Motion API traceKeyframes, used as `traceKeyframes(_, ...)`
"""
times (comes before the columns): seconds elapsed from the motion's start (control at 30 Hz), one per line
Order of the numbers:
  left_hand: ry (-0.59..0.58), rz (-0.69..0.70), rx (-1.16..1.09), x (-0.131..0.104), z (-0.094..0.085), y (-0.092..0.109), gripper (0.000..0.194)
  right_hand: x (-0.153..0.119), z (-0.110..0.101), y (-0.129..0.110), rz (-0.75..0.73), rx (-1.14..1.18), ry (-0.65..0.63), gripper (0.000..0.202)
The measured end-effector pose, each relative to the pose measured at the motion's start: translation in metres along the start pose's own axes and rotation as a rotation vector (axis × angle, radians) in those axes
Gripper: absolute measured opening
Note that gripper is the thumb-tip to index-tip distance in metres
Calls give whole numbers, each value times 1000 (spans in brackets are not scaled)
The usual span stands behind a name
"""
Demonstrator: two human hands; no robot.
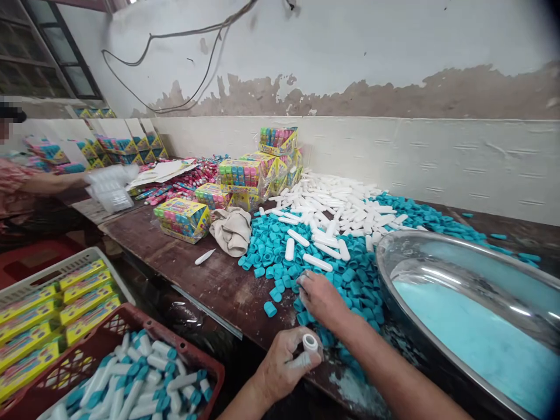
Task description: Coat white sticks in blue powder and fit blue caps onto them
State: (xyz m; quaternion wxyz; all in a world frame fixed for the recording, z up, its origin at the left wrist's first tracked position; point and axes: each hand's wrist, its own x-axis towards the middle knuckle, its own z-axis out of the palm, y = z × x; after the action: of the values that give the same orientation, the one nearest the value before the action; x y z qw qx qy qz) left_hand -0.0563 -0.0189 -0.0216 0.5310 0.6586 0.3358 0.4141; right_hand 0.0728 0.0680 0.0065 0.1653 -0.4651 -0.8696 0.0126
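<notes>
My left hand (pixel 286 360), dusted with white powder, is closed around a white plastic tube (pixel 310 343) whose round open mouth faces up. My right hand (pixel 321 296) reaches over the heap of turquoise caps (pixel 271 248), its fingers curled together at the near side of the heap. Whatever those fingertips pinch, if anything, is hidden. White tubes (pixel 345 201) are piled behind the caps, with a few lying on top of them. To the right stands a large metal basin (pixel 437 242) holding pale blue powder (pixel 472 338).
A red crate (pixel 184 344) of capped tubes stands lower left, beside a pale crate (pixel 98 254) of yellow boxes. Display boxes (pixel 240 175) and a crumpled cloth (pixel 231 230) sit on the table (pixel 175 262). Far left, a person's arm (pixel 52 184) holds clear plastic packaging (pixel 111 186).
</notes>
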Motion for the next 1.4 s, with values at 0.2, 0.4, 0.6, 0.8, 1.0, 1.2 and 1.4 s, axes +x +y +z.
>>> traceKeyframes(0.2, -22, -8, -10, -1, 0, -5, 28, -27, -21, 12, 375, 834, 61, 13)
traceKeyframes(0.4, -27, -13, -10, -2, 1, -8, 26, -59, -34, 7, 416, 1034, 100, 17)
traceKeyframes(0.6, -45, -42, 43, 1, 2, 0, 27, -72, -42, -7, 416, 1177, 91, 17)
traceKeyframes(0.8, -91, -56, 182, 9, 3, 8, 21, -79, -55, -16, 433, 1107, 72, 25)
traceKeyframes(1.0, -153, -68, 207, 11, 4, 14, 20, -100, -57, -10, 430, 899, 66, 18)
traceKeyframes(1.2, -219, 83, 135, 9, -3, 26, 18, -122, -76, -18, 318, 743, 156, 14)
traceKeyframes(1.4, -234, 37, 202, 6, -1, 33, 17, -131, -74, -24, 207, 529, 48, 14)
